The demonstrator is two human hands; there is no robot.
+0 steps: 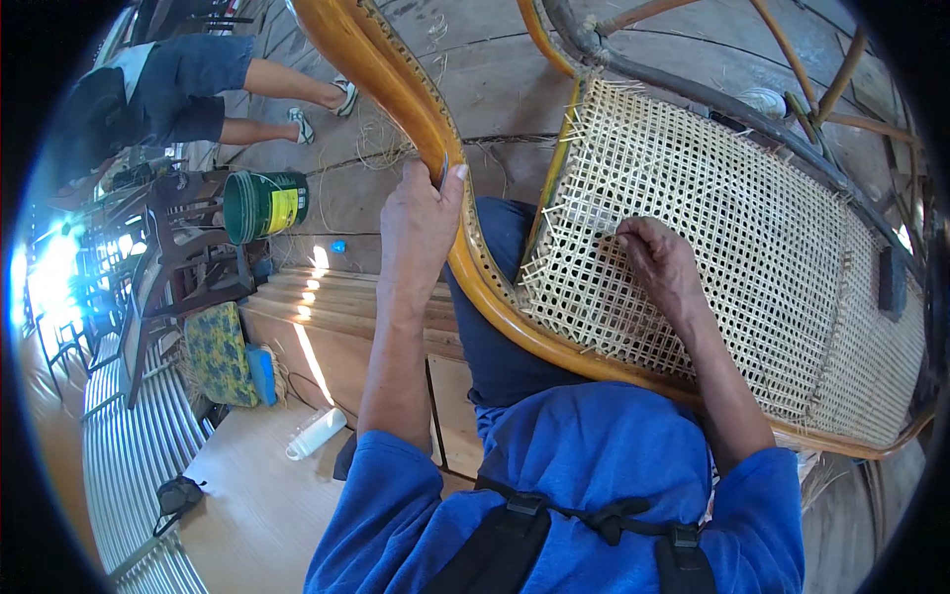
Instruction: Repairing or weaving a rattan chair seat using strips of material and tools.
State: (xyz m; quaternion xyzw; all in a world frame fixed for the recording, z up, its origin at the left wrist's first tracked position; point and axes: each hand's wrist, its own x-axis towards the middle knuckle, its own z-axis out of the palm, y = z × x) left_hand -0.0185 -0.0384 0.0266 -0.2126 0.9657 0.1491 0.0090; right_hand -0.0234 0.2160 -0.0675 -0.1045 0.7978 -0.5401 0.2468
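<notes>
A chair with a curved orange-brown wooden frame [396, 89] lies across my lap. Its panel of pale woven cane [752, 228] faces up. My left hand [421, 223] is shut around the frame rail at the panel's left side and holds a thin dark tool against the wood. My right hand [658, 262] rests on the cane weave near its left part, fingers pinched on a cane strand [606, 230]. Loose strand ends stick out along the panel's left and upper edges.
A green bucket [262, 203] lies on the plank floor at left, near dark wooden chairs [183, 247] and a patterned cushion [218, 356]. A white bottle [317, 433] lies on a low board. Another person's legs [267, 94] show at upper left. More chair frames [792, 69] stand at upper right.
</notes>
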